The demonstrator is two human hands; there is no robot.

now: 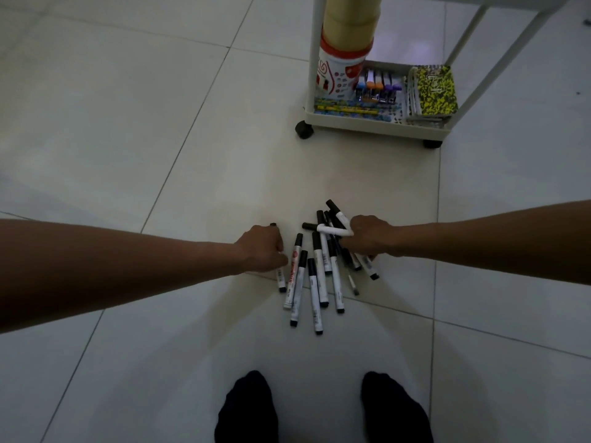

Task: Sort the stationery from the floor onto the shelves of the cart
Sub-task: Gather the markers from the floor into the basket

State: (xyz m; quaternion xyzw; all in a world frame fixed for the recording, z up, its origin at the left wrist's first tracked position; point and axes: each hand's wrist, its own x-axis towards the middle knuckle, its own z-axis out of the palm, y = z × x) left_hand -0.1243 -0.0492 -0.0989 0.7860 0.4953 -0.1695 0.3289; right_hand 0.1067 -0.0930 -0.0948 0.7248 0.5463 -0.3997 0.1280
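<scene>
Hands: left hand (262, 251) grips marker (281, 279); right hand (371, 239) seemingly grips markers (332, 231).

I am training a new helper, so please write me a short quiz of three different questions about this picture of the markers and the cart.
1. True or false: the left hand grips one marker apart from the pile.
2. Which item lies at the right of the cart's bottom shelf? A) notebooks B) scissors C) glue
3. Fill in: the right hand holds several ____ over the pile on the floor.

Key: 1 true. 2 A, the yellow and black notebooks. 3 markers.
</scene>
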